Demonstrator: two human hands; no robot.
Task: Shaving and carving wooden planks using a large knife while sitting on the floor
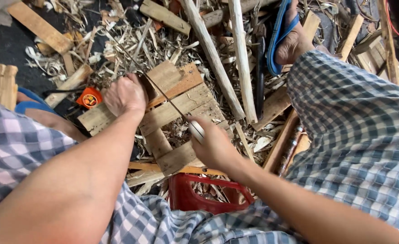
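Observation:
My left hand [125, 95] is curled over the top edge of a small slatted wooden board panel [181, 106] and holds it down. My right hand [214, 145] grips the pale handle of a thin metal blade tool [165, 97]. The blade runs up and left across the slats and ends next to my left hand. The panel lies on a bed of wood scraps between my knees, which are in checked blue cloth.
An orange tape measure [89, 98] lies just left of my left hand. Two peeled pale sticks [226, 68] lean across the pile. A red plastic crate [195, 196] sits below the panel. My feet wear blue sandals [277, 38]. Planks, offcuts and shavings [118, 40] lie all around.

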